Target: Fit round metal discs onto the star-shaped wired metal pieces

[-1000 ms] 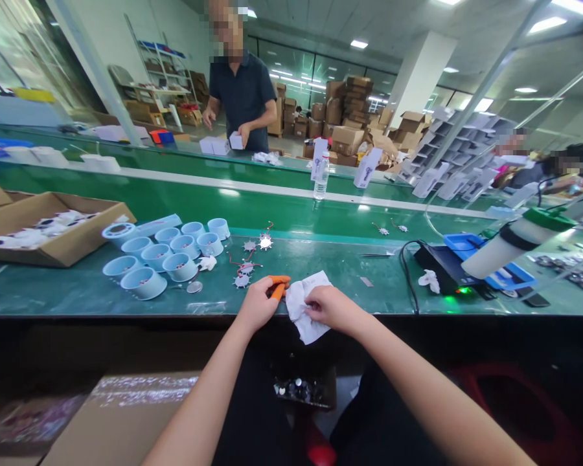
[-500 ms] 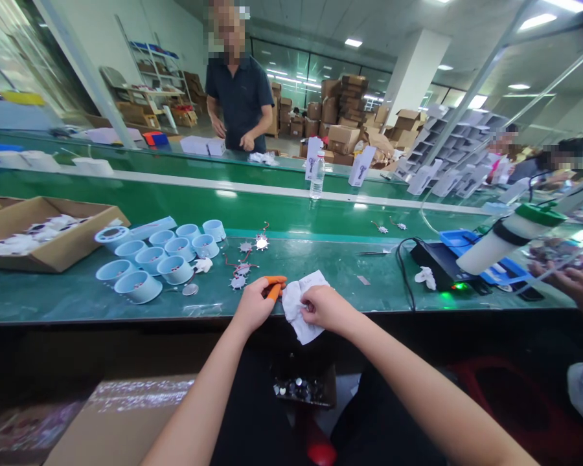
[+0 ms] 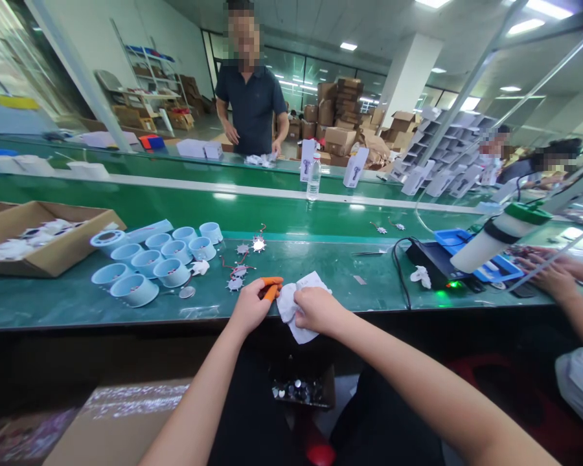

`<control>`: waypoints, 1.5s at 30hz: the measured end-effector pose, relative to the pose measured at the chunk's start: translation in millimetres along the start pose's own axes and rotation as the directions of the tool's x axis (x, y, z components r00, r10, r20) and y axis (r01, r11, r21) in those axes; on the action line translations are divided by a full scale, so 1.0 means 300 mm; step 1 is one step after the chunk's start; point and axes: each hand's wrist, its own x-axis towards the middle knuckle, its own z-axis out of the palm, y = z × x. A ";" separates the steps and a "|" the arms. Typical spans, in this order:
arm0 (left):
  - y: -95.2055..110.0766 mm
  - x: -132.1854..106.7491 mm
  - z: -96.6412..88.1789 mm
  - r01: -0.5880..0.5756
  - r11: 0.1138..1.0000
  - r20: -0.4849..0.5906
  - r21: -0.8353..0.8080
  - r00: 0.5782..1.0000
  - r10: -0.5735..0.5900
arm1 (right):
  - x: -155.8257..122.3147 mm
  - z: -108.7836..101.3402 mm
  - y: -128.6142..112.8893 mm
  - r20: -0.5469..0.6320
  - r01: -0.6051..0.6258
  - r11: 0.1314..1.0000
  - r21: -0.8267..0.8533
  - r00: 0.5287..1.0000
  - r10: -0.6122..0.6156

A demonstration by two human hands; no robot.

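My right hand [image 3: 318, 310] presses and grips a crumpled white cloth or tissue [image 3: 291, 304] on the bench's front edge. My left hand [image 3: 249, 307] is shut on a small orange object [image 3: 271, 288], possibly a tool's grips, right beside the cloth. Left of my left hand lie spiked metal discs with red wires [image 3: 236, 283]. Farther left stand several pale blue round cups [image 3: 171, 272], with a flat metal disc [image 3: 187, 292] and a small white piece [image 3: 200, 267] near them.
A cardboard box of white items [image 3: 39, 249] sits at far left. On the right are a black device [image 3: 430, 259], a blue tray [image 3: 454, 237] and a green-capped white cylinder [image 3: 500, 236]. A co-worker's hands [image 3: 548, 275] work at right; another person [image 3: 250, 97] stands beyond the green belt [image 3: 233, 210].
The view has swung slightly, shifting the scene left. My right hand has moved left, further onto the cloth. A co-worker's hands have come in at right, and the person opposite has shifted.
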 end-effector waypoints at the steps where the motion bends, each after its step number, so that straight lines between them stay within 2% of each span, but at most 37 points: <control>1: 0.000 0.000 0.000 0.000 1.000 0.000 -0.002 1.000 0.000 | 0.000 -0.001 -0.002 0.000 -0.003 1.000 -0.004 1.000 0.003; 14: -0.006 0.001 -0.003 0.004 1.000 -0.007 -0.031 1.000 -0.004 | 0.011 0.012 0.016 -0.031 -0.018 0.997 0.077 0.999 0.021; 22: -0.001 0.001 -0.003 0.010 0.999 -0.007 -0.051 1.000 -0.010 | 0.003 0.027 0.029 -0.072 -0.071 0.975 0.209 0.994 0.088; 28: -0.007 0.000 0.000 0.016 0.998 -0.014 -0.068 1.000 -0.017 | -0.011 0.056 0.035 -0.131 -0.129 0.932 0.338 0.975 0.182; 32: -0.013 0.000 -0.001 0.025 0.997 -0.013 -0.068 1.000 -0.026 | -0.021 0.075 0.037 -0.174 -0.138 0.916 0.376 0.961 0.216; 36: -0.012 0.000 -0.002 0.034 0.997 -0.013 -0.065 0.999 -0.035 | -0.026 0.065 0.034 -0.184 -0.135 0.892 0.430 0.955 0.234; 41: -0.010 -0.002 -0.001 0.038 0.997 -0.016 -0.070 0.999 -0.039 | -0.039 0.054 0.054 -0.164 -0.108 0.793 0.599 0.953 0.254; 45: -0.010 0.000 0.001 0.039 0.996 -0.021 -0.077 0.999 -0.041 | -0.053 0.078 0.091 -0.147 -0.093 0.618 0.781 0.934 0.326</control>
